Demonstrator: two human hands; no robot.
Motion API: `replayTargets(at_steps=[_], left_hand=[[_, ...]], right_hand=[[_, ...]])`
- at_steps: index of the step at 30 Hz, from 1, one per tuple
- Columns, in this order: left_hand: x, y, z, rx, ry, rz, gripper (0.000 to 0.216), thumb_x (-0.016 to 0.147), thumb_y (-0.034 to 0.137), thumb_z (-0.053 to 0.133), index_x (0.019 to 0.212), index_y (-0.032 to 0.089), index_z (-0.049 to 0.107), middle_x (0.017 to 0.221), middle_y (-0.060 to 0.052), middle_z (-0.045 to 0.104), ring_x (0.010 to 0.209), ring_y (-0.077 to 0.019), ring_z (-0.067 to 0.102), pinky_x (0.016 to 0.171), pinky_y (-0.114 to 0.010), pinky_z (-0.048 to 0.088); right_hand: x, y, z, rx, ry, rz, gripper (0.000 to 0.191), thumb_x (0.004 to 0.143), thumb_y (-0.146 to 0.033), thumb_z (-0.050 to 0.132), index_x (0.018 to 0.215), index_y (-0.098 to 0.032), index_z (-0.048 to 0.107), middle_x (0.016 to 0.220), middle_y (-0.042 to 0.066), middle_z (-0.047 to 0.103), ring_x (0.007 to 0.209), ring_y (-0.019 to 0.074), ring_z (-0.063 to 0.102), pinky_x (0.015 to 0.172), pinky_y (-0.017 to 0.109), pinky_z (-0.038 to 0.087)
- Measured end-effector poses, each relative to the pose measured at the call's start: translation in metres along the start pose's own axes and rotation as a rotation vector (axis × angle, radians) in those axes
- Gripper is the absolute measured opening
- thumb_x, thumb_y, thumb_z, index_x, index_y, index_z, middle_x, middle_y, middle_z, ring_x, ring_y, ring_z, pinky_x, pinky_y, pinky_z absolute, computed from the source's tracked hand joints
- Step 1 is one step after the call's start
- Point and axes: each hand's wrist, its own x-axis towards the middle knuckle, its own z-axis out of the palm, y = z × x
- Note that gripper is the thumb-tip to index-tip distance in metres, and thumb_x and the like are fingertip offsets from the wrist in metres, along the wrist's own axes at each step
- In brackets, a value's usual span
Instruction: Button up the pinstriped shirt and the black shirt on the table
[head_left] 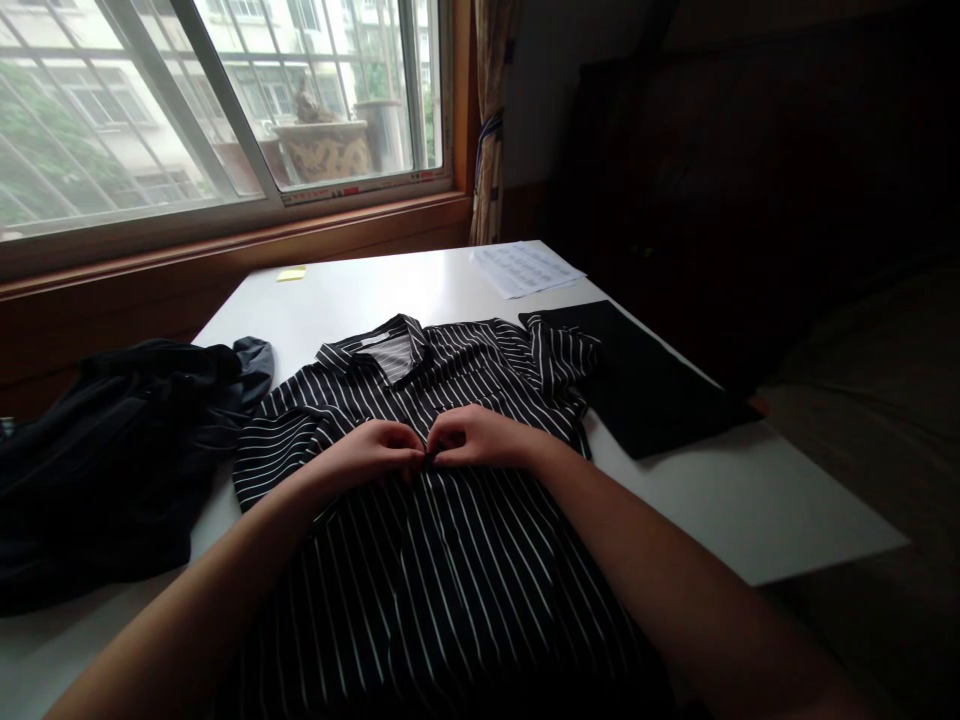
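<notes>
A black shirt with white stripes (480,540) lies front up on the white table, its collar towards the window and its hem towards me. My left hand (375,448) pinches the front placket at mid-chest, fingers closed on the cloth. From the other side my right hand (476,438) grips the same spot, its fingertips meeting those of the left. Whatever small part of the placket sits between the fingertips is hidden. Above the hands the collar stands open and shows a pale lining. The short sleeves spread out to both sides.
Dark crumpled clothes (97,470) lie at the table's left. A folded black cloth (652,385) rests on the right, partly by the shirt's sleeve. Printed sheets (525,268) and a yellow sticky note (291,273) are at the far end of the white table (795,510), below the window.
</notes>
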Motion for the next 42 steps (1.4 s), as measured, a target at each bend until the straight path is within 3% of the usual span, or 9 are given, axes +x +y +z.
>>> replayTargets(at_steps=[8,14,20,25,28,35,42], left_hand=[[0.002,-0.001,0.0,0.006,-0.003,0.001,0.026,0.082,0.04,0.065,0.094,0.016,0.07,0.072,-0.001,0.068,0.061,-0.0126,0.06,0.049,-0.018,0.042],[0.003,-0.002,0.0,0.026,0.003,0.008,0.027,0.082,0.04,0.064,0.095,0.017,0.069,0.073,-0.002,0.069,0.063,-0.0144,0.063,0.05,-0.02,0.044],[0.007,-0.007,0.005,0.109,0.105,0.05,0.03,0.086,0.043,0.059,0.096,0.017,0.068,0.072,-0.002,0.069,0.065,-0.0181,0.066,0.051,-0.024,0.048],[0.01,-0.011,-0.001,0.443,0.353,0.311,0.021,0.089,0.035,0.056,0.09,0.018,0.069,0.082,-0.003,0.069,0.075,-0.017,0.065,0.068,-0.027,0.049],[0.011,-0.015,-0.009,0.607,0.434,0.395,0.02,0.09,0.03,0.054,0.091,0.019,0.069,0.091,-0.005,0.067,0.08,-0.0172,0.063,0.074,-0.029,0.049],[0.012,-0.031,-0.03,0.835,0.522,0.394,0.026,0.091,0.033,0.052,0.108,0.023,0.069,0.111,-0.008,0.065,0.102,-0.0238,0.06,0.095,-0.039,0.047],[0.01,-0.041,-0.04,0.953,0.568,0.233,0.044,0.094,0.046,0.047,0.129,0.022,0.06,0.136,-0.009,0.058,0.126,-0.0272,0.053,0.109,-0.041,0.04]], right_hand=[[0.002,0.007,0.0,-0.021,0.002,-0.071,0.014,0.084,-0.026,0.07,0.096,-0.02,0.075,0.088,0.001,0.068,0.081,0.0134,0.063,0.076,0.023,0.047],[0.002,0.009,-0.004,-0.057,-0.002,-0.066,0.014,0.085,-0.024,0.068,0.095,-0.02,0.076,0.09,0.001,0.07,0.083,0.0139,0.064,0.078,0.024,0.048],[0.0,0.013,-0.006,-0.109,-0.008,-0.049,0.014,0.084,-0.024,0.068,0.094,-0.02,0.076,0.089,0.002,0.07,0.083,0.0147,0.065,0.078,0.024,0.048],[-0.001,0.017,-0.008,-0.15,-0.007,-0.052,0.013,0.084,-0.024,0.068,0.093,-0.02,0.076,0.092,0.002,0.071,0.084,0.0154,0.066,0.081,0.025,0.049],[-0.001,0.018,-0.008,-0.156,0.01,-0.052,0.012,0.084,-0.024,0.068,0.092,-0.02,0.076,0.093,0.003,0.071,0.084,0.0158,0.066,0.082,0.026,0.049],[0.0,0.02,-0.009,-0.22,0.052,0.013,0.012,0.085,-0.025,0.068,0.094,-0.021,0.075,0.095,0.003,0.07,0.086,0.0165,0.065,0.082,0.028,0.048],[0.0,0.022,-0.009,-0.359,0.249,0.125,0.01,0.087,-0.023,0.065,0.092,-0.019,0.074,0.096,0.004,0.069,0.088,0.017,0.063,0.083,0.028,0.047]])
